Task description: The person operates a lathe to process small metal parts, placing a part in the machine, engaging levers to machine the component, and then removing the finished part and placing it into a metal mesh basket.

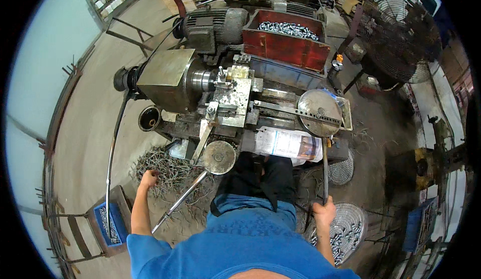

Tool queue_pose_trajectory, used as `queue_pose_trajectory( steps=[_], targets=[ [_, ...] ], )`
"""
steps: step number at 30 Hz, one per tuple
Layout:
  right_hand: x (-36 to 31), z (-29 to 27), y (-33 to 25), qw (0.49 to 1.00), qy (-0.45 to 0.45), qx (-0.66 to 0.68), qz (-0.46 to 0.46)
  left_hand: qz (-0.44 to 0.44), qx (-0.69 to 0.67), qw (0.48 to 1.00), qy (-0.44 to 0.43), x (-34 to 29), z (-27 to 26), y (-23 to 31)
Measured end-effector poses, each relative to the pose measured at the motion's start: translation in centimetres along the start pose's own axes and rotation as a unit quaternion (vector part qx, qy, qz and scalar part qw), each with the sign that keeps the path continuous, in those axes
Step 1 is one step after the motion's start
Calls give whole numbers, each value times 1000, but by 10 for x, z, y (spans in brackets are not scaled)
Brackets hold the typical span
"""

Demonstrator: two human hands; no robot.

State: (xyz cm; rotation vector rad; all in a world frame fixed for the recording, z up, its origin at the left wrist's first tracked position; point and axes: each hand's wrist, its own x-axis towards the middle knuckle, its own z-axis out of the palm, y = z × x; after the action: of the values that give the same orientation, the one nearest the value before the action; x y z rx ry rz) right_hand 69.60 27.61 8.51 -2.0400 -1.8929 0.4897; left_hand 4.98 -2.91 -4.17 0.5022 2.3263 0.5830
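Note:
My right hand [324, 211] is wrapped around the lower end of a long metal lever [325, 171]. That lever runs up to a round metal disc [319, 112] at the right side of a small lathe [173, 81]. Out to the left, my left hand [149, 179] hangs in front of a heap of curly metal shavings [173, 173], its fingers curled together; whatever they may hold is too small to make out. Between my arms, a second lever [180, 201] slants down from a smaller round disc [219, 157]. Neither hand touches it.
A red bin [285, 48] of small metal parts sits behind the lathe, beside a motor [215, 26]. Low on the left is a blue tray [116, 224] of parts. A round basket [353, 224] with parts lies by my right arm. A large fan [398, 36] stands right.

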Motion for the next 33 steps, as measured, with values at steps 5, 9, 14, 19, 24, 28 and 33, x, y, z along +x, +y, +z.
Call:
queue_pose_trajectory(
  steps=[5,9,14,19,24,28,33],
  targets=[
    [102,-34,94,969,70,-191,-143,7,9,1000,7,-12,-6,40],
    [212,-58,108,933,102,-339,-69,83,178,978,75,54,4,64],
    [195,-29,53,920,218,-206,-252,180,293,929,137,60,18,132],
    [121,14,42,980,45,-35,-190,200,361,895,169,80,45,131],
    [93,27,20,976,38,-2,-212,88,152,911,373,100,128,108],
    [117,-27,-65,960,26,11,-278,179,357,909,119,78,53,119],
    [153,-39,-188,901,14,74,-428,122,267,943,156,83,77,101]
  ],
)
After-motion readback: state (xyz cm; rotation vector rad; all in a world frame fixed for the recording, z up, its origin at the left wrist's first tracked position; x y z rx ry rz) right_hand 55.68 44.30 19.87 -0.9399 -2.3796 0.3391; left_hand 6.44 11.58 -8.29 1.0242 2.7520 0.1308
